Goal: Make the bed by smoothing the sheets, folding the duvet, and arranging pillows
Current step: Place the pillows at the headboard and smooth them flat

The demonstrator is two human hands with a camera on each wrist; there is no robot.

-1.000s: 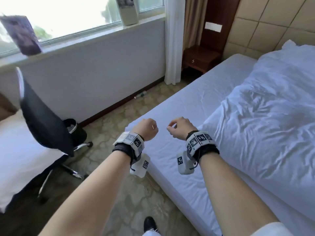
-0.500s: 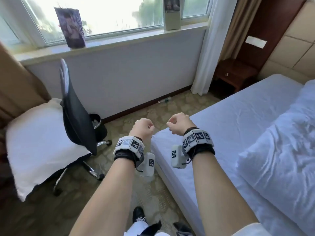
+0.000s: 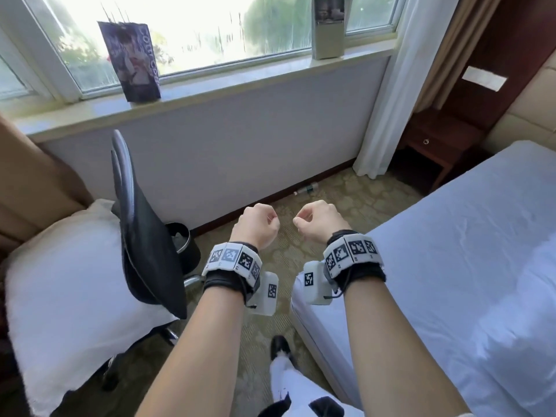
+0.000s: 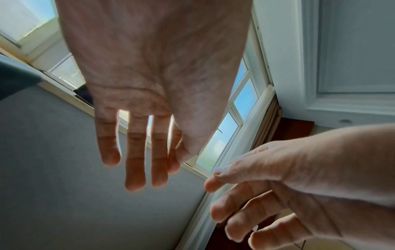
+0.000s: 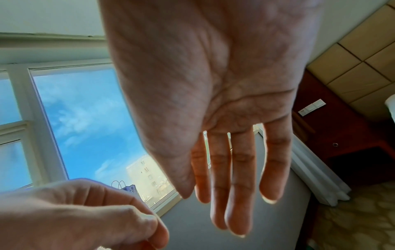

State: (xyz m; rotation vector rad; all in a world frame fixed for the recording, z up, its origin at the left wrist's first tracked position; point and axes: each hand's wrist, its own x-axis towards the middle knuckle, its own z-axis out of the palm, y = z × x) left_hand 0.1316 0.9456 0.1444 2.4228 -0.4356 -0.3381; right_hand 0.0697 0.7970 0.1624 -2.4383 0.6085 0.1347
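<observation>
Room: carpeted floor (image 3: 346,203) under a wide window (image 3: 192,34), with a white curtain (image 3: 388,94) at its right end.
Bed: the bed (image 3: 469,251) fills the right side of the head view, its white sheet (image 3: 445,224) lightly creased; a brighter white fold at the far right edge may be the duvet, but I cannot tell.
Pillow: a white pillow (image 3: 66,296) lies on the seat of a black chair (image 3: 144,254) at left, well apart from the bed.
Left hand: the left hand (image 3: 255,227) hangs in the air over the carpet, holding nothing; its fingers (image 4: 134,162) hang loosely curled, slightly apart.
Right hand: the right hand (image 3: 319,221) hangs just beside the left, apart from it, near the bed's corner; its fingers (image 5: 239,186) are loosely curled and hold nothing.
Sill: a printed paper bag (image 3: 132,61) and a pale box (image 3: 328,28) stand on the windowsill (image 3: 210,88).
Floor items: a dark bin (image 3: 183,248) sits behind the chair; a small bottle (image 3: 307,189) lies by the wall.
Corner: a wooden nightstand (image 3: 436,149) stands beside the head of the bed.
Below: one black shoe (image 3: 279,346) shows on the carpet.
</observation>
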